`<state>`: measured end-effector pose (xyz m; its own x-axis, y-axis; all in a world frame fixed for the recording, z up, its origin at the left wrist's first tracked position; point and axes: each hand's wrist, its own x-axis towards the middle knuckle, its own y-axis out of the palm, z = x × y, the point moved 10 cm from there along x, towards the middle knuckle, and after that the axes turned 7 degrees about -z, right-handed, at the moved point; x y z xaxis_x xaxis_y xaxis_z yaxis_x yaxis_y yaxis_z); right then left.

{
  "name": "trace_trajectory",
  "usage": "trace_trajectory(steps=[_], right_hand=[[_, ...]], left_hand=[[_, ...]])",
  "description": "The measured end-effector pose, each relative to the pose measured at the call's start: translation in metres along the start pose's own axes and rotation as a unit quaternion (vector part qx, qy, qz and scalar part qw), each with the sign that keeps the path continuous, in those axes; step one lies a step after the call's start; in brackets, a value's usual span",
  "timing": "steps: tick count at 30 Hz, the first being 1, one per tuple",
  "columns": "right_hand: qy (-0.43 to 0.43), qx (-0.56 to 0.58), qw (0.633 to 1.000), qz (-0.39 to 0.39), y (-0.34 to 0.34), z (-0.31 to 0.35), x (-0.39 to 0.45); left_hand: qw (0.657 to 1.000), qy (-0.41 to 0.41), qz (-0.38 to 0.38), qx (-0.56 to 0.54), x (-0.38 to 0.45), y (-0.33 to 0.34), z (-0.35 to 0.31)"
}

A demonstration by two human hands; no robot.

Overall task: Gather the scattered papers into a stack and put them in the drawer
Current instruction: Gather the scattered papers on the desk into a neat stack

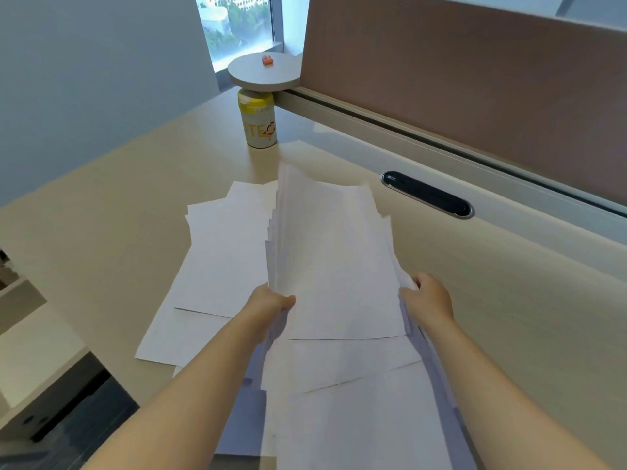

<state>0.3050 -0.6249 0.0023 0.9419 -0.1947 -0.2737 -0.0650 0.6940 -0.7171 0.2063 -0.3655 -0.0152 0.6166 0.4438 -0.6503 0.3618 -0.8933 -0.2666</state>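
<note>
A loose bundle of white papers [334,256] is lifted off the beige desk [112,212], its sheets fanned unevenly along the left edge. My left hand [271,307] grips the bundle's near left edge, and my right hand [429,296] grips its near right edge. More white sheets [220,259] lie flat on the desk to the left, overlapping each other. Other sheets [356,408] spread toward me under my forearms. No drawer is clearly visible; a low pale cabinet [20,334] stands left of the desk.
A yellow-and-white canister [259,120] stands at the desk's far end under a round grey shelf [264,71] with a small orange item. A black cable grommet [427,195] sits at the right, before a brown partition [475,89]. Dark floor shows lower left.
</note>
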Motion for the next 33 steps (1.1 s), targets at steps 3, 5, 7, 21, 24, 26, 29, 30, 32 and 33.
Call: trace_trajectory(steps=[3,5,7,21,24,26,29,30,32,33], right_hand=[[0.013,0.088,0.996,-0.015,-0.013,0.003,0.002],[0.028,0.105,0.994,-0.013,-0.014,0.002,0.003],[0.019,0.069,0.997,-0.016,-0.013,0.006,0.005],[0.109,0.168,0.979,0.033,0.067,0.046,0.003],[0.114,0.159,0.980,0.041,0.089,0.059,0.000],[0.105,0.131,0.986,0.012,0.088,0.068,0.002],[0.111,0.131,0.985,-0.005,0.089,0.073,0.006],[0.115,0.134,0.984,-0.007,0.089,0.073,0.008],[0.128,0.137,0.982,-0.001,0.097,0.075,0.012],[0.126,0.120,0.985,0.002,0.100,0.076,0.014]], left_hand=[[0.999,0.038,-0.035,-0.001,0.005,-0.014,-0.010],[0.998,0.050,-0.041,-0.011,0.011,-0.023,-0.019],[0.997,0.059,-0.045,-0.012,0.019,-0.033,-0.029],[0.987,0.122,-0.103,-0.002,0.090,-0.111,-0.086],[0.983,0.112,-0.134,0.054,0.114,-0.132,-0.080],[0.965,0.095,-0.159,0.188,0.125,-0.142,-0.066],[0.938,0.073,-0.190,0.282,0.126,-0.153,-0.053],[0.941,0.073,-0.187,0.271,0.126,-0.152,-0.051],[0.953,0.071,-0.168,0.241,0.126,-0.148,-0.050],[0.959,0.070,-0.155,0.227,0.127,-0.146,-0.049]])
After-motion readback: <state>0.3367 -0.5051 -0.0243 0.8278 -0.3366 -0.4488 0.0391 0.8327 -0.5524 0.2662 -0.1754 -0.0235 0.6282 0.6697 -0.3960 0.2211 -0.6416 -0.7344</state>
